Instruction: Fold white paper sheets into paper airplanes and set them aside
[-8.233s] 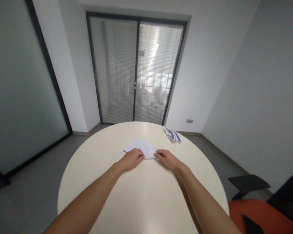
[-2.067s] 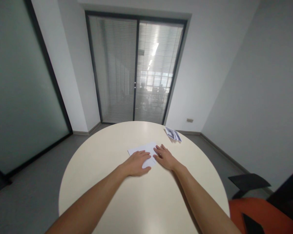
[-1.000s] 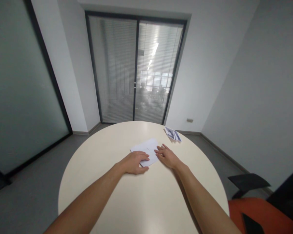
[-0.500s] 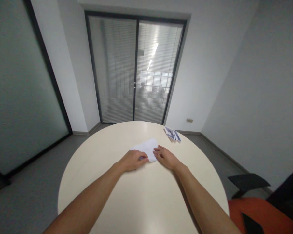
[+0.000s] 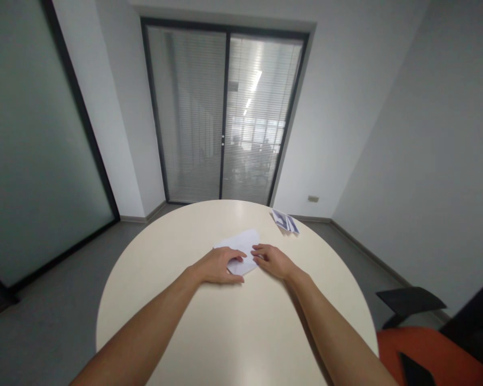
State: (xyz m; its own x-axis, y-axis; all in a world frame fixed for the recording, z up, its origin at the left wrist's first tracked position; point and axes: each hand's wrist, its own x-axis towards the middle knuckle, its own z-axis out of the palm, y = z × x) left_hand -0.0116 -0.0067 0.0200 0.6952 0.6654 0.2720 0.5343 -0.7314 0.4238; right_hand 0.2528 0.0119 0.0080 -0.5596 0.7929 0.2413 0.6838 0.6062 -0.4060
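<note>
A white sheet of paper [image 5: 243, 239], apparently folded, lies on the round cream table [image 5: 165, 246] between my hands. My left hand [image 5: 219, 265] rests at its left side, thumb spread away from the fingers, with the paper's near edge showing in the gap. On the right side, my right hand [image 5: 276, 260] lies with its fingertips on the paper, fingers extended and slightly apart. Part of the sheet is hidden under both hands.
Near the table's far right edge lies a folded printed paper [image 5: 285, 221] with dark blue-grey pictures. An office chair with an orange seat [image 5: 434, 354] and black armrest [image 5: 410, 300] stands at the right. Behind the table is a glass door with blinds [image 5: 189, 123].
My left thumb has moved away from the fingers and toward me, so that hand has opened. The right hand has shifted barely, still on the paper.
</note>
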